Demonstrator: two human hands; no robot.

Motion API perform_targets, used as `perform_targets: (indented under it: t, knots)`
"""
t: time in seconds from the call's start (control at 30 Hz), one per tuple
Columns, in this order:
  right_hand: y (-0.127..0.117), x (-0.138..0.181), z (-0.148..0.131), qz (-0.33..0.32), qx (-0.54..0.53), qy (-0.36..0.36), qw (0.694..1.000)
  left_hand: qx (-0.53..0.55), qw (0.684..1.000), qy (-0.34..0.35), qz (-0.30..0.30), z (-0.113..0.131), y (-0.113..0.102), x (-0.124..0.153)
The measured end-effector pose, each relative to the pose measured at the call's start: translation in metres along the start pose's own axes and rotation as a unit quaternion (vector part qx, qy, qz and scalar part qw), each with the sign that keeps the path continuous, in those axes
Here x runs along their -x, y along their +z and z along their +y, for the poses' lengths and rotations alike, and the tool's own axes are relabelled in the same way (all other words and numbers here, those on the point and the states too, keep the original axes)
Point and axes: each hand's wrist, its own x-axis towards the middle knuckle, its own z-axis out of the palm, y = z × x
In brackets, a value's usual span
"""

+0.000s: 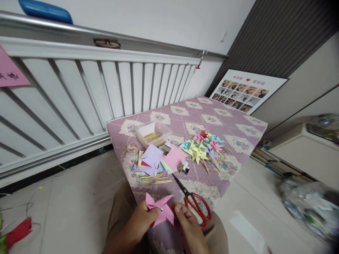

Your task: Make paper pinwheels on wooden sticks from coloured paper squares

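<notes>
A pink paper pinwheel (166, 211), with a small shiny pin at its centre, is gripped between the thumb and fingers of my left hand (142, 218). My right hand (187, 221) is closed beside the pinwheel's right edge, thumb against fingers; what it pinches, if anything, is hidden. Just beyond it, red-handled scissors (196, 205) lie with their blades pointing away to the left. Ahead are slit purple paper squares (152, 155), pink paper sheets (174, 157) and loose wooden sticks (157, 181). Finished pinwheels (198, 153) in several colours are heaped on the right.
A clear plastic box (165, 132) of sticks stands at the back left of the cloth-covered table (212, 120). Behind it runs a white radiator (137, 84). A photo board (254, 79) leans at the far end. Plastic-wrapped items (304, 201) sit on the floor to the right.
</notes>
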Motion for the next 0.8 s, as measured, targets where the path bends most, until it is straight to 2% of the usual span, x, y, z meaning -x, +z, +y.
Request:
perform_targets:
  t: [0.1, 0.17, 0.37, 0.6, 0.8]
  knots:
    - [-0.007, -0.014, -0.001, 0.056, 0.132, -0.069, 0.987, 0.111, 0.994, 0.013, -0.006, -0.015, -0.009, -0.011]
    - [-0.010, -0.025, -0.002, 0.062, 0.222, -0.107, 0.967, 0.143, 0.989, 0.009, -0.021, -0.025, -0.013, -0.016]
    - [0.000, -0.064, -0.003, 0.047, 0.340, -0.177, 0.922, 0.039, 0.998, 0.000, -0.052, -0.034, -0.016, -0.018]
    - [0.017, -0.111, -0.008, -0.032, 0.490, -0.278, 0.825, 0.004, 0.999, 0.026, -0.038, -0.027, -0.018, -0.016]
    - [0.039, -0.125, -0.017, -0.118, 0.605, -0.301, 0.728, -0.009, 0.999, 0.021, -0.035, -0.028, -0.021, -0.019]
